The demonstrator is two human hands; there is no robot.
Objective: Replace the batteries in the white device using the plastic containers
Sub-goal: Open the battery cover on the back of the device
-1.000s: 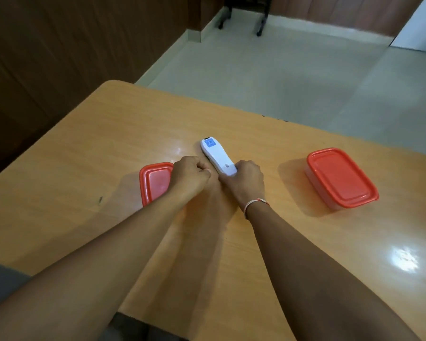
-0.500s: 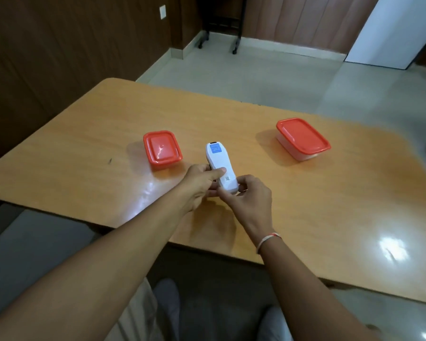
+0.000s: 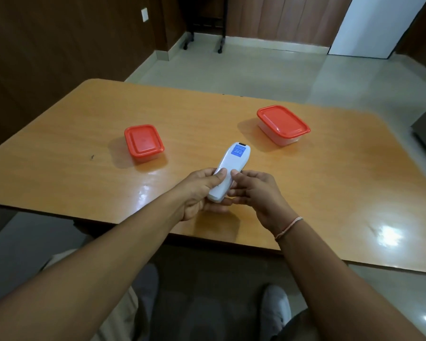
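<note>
Right now you hold the white device (image 3: 228, 172) above the near edge of the table (image 3: 84, 114), label side up. Your left hand (image 3: 199, 190) wraps its lower end, thumb pressed on top; your right hand (image 3: 253, 190) pinches the same end. Both red-lidded boxes, small (image 3: 143, 142) and large (image 3: 282, 124), sit closed. Push the cover too hard and the device could slip to the floor.

Dim room; overhead glare on glossy table (image 3: 305, 193); edges bowed.
</note>
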